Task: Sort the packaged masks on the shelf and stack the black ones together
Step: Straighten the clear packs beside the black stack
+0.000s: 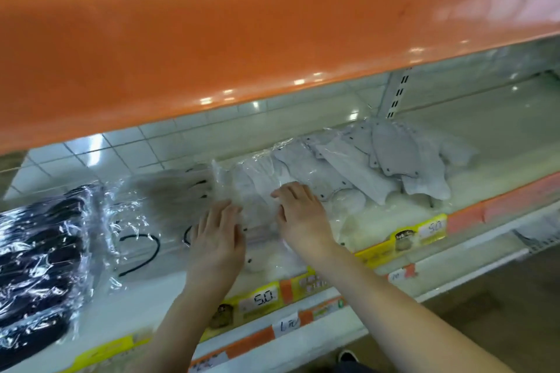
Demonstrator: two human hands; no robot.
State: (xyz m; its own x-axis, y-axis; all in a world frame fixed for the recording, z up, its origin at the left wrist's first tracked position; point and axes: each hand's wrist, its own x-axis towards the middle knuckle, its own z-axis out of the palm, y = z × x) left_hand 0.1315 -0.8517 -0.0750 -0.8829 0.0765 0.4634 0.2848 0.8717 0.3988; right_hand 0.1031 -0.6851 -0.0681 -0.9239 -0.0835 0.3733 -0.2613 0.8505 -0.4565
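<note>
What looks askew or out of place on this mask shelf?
The grey packs at the right lie fanned and overlapping at angles, not squared. A clear-wrapped pack with black ear loops sits loose beside the black stack. Both hands, left and right, rest on the middle white packs.

black masks (36, 254), grey masks (391, 154), orange shelf edge (242, 39), yellow price strip (394, 245).

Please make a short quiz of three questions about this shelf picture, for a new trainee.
1. True or false: the black masks lie at the left end of the shelf.
2. Which hand is nearer the black masks: (a) left hand (b) right hand?
3. Fill in: both hands rest on a pack of ___ masks.

Key: 1 true; 2 a; 3 white.
</note>
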